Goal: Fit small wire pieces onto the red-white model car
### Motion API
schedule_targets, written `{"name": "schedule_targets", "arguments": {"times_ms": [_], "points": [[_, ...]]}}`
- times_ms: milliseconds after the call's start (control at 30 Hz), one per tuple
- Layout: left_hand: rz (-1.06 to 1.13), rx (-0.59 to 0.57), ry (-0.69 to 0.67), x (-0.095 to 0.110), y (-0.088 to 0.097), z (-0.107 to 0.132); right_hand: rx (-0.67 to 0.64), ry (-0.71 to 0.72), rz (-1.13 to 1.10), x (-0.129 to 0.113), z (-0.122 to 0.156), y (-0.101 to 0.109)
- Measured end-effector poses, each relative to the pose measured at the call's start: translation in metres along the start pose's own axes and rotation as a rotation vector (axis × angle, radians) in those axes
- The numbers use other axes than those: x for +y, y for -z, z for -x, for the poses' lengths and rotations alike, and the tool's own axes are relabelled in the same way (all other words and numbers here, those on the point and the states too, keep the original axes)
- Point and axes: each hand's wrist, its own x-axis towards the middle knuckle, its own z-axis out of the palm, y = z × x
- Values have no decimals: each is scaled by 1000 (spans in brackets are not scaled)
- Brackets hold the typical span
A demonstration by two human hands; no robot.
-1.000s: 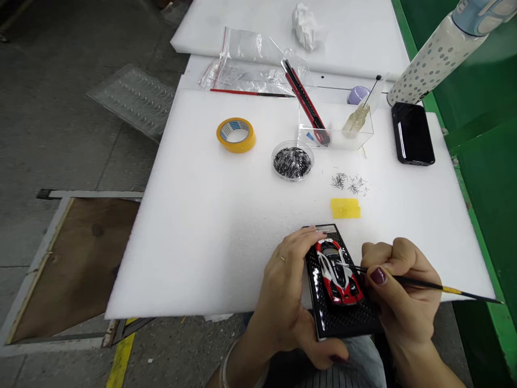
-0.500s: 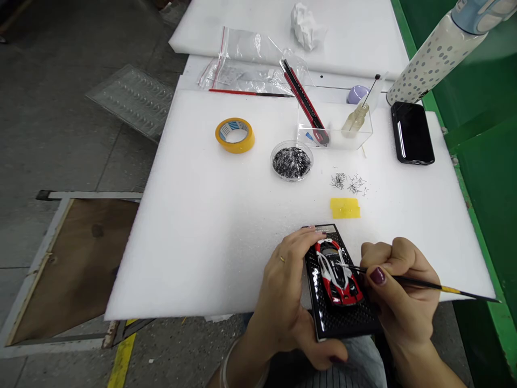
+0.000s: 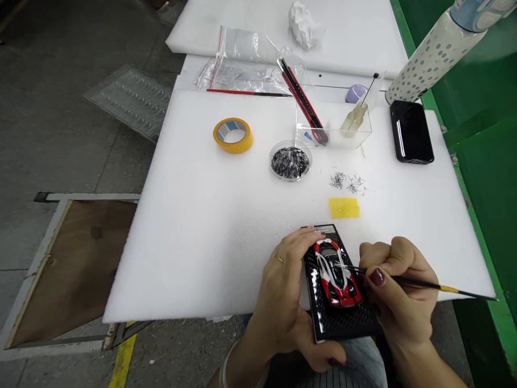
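A red, white and black model car point(image 3: 338, 276) sits on a black patterned display base point(image 3: 347, 326). My left hand point(image 3: 285, 291) is closed round the base's left side, fingers over the far edge and thumb at the near edge. Between the thumb and fingers of my right hand point(image 3: 399, 291) is a thin paintbrush point(image 3: 428, 282), black with a yellow band. Its light, narrow tip reaches the middle of the car's top; whether it touches cannot be made out. Just beyond the base lie a yellow tape piece point(image 3: 344, 208) with small clear drops and loose black slivers point(image 3: 338, 180).
A round dish point(image 3: 291, 163) of black slivers and a yellow tape roll point(image 3: 233, 136) lie on the white foam board point(image 3: 194, 237). Behind are a clear box point(image 3: 335, 137) with a utility knife point(image 3: 302, 102) and small bottle point(image 3: 355, 117), a black phone-like device point(image 3: 412, 132) and a dotted flask point(image 3: 436, 59).
Almost nothing differs. The whole view has shifted very slightly; both hands keep their hold, and the brush tip stays over the middle of the car.
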Motion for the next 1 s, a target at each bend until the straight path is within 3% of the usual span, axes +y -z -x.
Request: {"name": "schedule_targets", "arguments": {"times_ms": [300,400,533,633,767,1000], "points": [[-29,-5,-1,11,1,-4,107,48,-50,-7,-7,0],[-187,77,-26,24,-12,-9,197,95,43,-12,-8,13],[-437,264,-37,43,-44,-13,274,125,301,-25,2,40],[-522,260,-3,51,-64,-14,165,42,512,-38,12,55],[-595,198,1,53,-75,-14,22,-63,698,-48,18,64],[-712,164,-15,50,-84,-9,-89,-104,840,-39,11,72]]}}
